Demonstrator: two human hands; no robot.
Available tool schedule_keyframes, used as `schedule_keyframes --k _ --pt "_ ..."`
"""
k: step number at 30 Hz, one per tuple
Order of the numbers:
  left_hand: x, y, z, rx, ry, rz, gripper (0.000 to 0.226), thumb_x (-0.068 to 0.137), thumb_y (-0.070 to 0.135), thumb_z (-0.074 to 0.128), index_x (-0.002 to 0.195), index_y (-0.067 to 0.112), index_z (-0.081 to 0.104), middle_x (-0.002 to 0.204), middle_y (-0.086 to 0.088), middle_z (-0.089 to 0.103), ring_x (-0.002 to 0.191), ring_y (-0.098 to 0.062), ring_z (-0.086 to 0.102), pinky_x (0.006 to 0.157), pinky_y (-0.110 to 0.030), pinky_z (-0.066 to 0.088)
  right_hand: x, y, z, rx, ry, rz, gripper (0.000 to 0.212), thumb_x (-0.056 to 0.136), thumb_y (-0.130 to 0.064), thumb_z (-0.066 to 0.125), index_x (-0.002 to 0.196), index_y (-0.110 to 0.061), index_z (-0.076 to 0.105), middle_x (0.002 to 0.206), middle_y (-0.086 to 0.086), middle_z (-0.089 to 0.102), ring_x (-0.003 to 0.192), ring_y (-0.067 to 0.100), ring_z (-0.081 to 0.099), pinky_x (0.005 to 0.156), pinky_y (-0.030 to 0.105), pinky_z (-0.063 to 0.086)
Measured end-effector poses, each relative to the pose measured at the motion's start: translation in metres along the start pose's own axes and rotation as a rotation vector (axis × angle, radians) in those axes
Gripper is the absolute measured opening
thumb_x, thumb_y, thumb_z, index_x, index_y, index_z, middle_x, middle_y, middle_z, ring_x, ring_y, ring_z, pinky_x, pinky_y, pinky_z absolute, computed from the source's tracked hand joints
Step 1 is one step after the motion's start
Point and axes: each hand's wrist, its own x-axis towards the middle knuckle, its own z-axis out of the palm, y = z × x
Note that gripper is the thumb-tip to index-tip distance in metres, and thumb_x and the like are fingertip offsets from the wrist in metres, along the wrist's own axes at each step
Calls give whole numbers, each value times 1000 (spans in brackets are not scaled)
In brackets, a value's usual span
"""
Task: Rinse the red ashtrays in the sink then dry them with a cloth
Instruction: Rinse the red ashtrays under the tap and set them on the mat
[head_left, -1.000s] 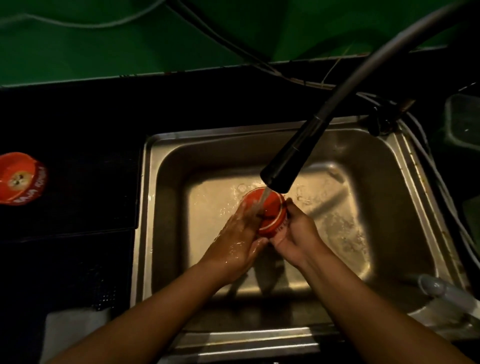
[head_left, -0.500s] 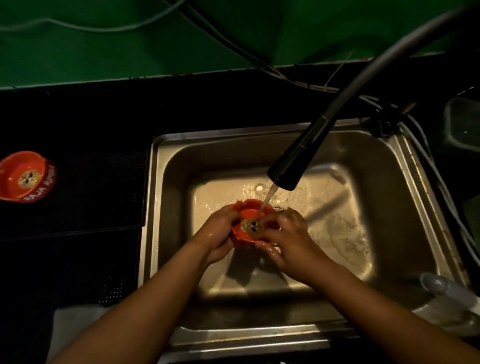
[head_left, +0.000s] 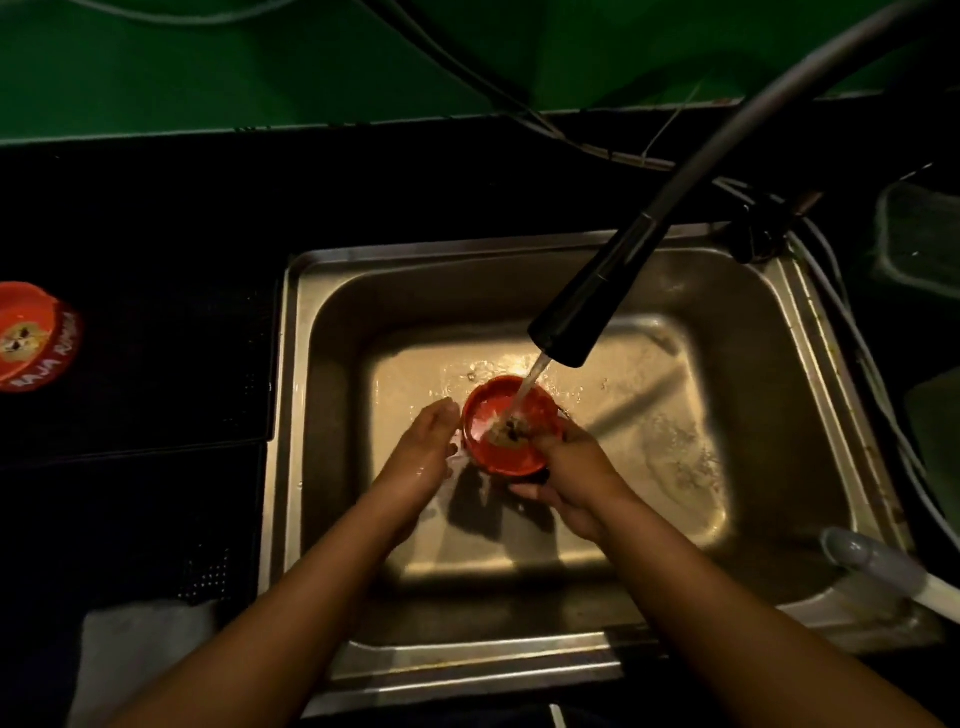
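Head view, straight down on a rectangular stainless-steel sink (head_left: 467, 250). Between the 2 hands, mouth up above the basin floor: 1 round red notched-rim ashtray (head_left: 498, 452), set under the thin water stream (head_left: 531, 383) from the black pull-out faucet head (head_left: 589, 312) just beyond the knuckles.

Right hand (head_left: 569, 470) clamped on the near-right rim, fingers curled underneath, thumb seemingly inside the bowl beside some dark residue. Left hand (head_left: 422, 449) laid against the left wall, fingers fairly straight, pressing rather than wrapping.

Probably light and rigid with a hard glossy surface; wet, hence slick; likely to chip or clatter if dropped on steel. Best taken by pinching the rim, thumb inside and fingers under the base, or cupped from 2 opposite sides. Avoid trusting the smooth wall alone.

Far out left of the left hand, on the dark counter (head_left: 156, 415): 1 more red lettered ashtray (head_left: 34, 338), apparently awaiting its rinse. Near the left elbow, a pale cloth-like patch (head_left: 140, 654), possibly the drying cloth; too dim to tell.
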Motion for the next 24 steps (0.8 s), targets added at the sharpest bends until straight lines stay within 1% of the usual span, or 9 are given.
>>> schedule_keyframes --k 3,6,8,10,12,14,18,20,24 --pt "2 -6 -10 -62 15 -108 42 100 47 34 131 23 49 133 -2 56 117 -27 54 96 -41 43 -3 5 -7 -152 -36 11 24 98 -18 50 121 -21 54 113 8 65 95 25 66 73 44 59" --pt "-2 -9 -9 -125 -72 -219 45 99 53 31 124 24 54 128 -2 59 112 -27 58 88 -40 48 1 0 -21 -523 98 -326 35 95 -8 51 120 -31 55 114 -2 63 104 21 61 83 38 56" --pt "-3 -8 -3 -241 -105 -260 50 98 54 31 124 19 57 122 -6 64 104 -27 62 81 -38 50 -1 -6 -15 -752 120 -580 45 89 1 50 121 -29 58 114 -9 59 108 11 54 93 15 45" --pt "-4 -1 5 -342 -70 -269 47 98 51 36 121 16 58 117 -11 66 101 -28 64 77 -39 52 -3 -11 -6 -876 85 -720 47 87 5 50 120 -26 62 117 -9 53 107 5 48 89 0 32" --pt "-6 10 13 -403 -40 -231 46 98 48 40 120 13 58 109 -13 67 98 -27 64 80 -39 52 -9 -15 3 -727 44 -752 51 86 9 48 108 -35 63 114 -11 55 107 7 52 94 14 42" --pt "-10 21 18 -356 -53 -91 44 99 45 38 121 14 59 107 -11 69 98 -23 65 88 -37 51 -13 -19 6 -263 43 -588 52 88 11 43 100 -35 64 104 -12 66 102 14 61 85 34 54" --pt "-22 45 28 -21 -222 254 37 101 38 37 137 37 44 131 12 54 117 -5 54 91 -21 48 -9 -14 0 403 -211 -198 37 92 1 44 122 -18 56 115 9 68 104 26 66 74 41 59" --pt "-17 52 38 102 -276 308 33 100 31 45 132 38 44 139 9 46 123 -5 48 98 -24 45 -12 -9 -2 461 -265 -36 39 86 -9 53 124 -16 53 112 15 68 97 26 67 76 38 59" --pt "6 52 46 293 -277 399 45 89 32 65 126 42 42 147 2 35 132 -14 39 108 -39 40 -18 -2 -16 500 -315 289 40 82 -18 66 118 -5 53 76 15 65 52 14 64 47 22 56"
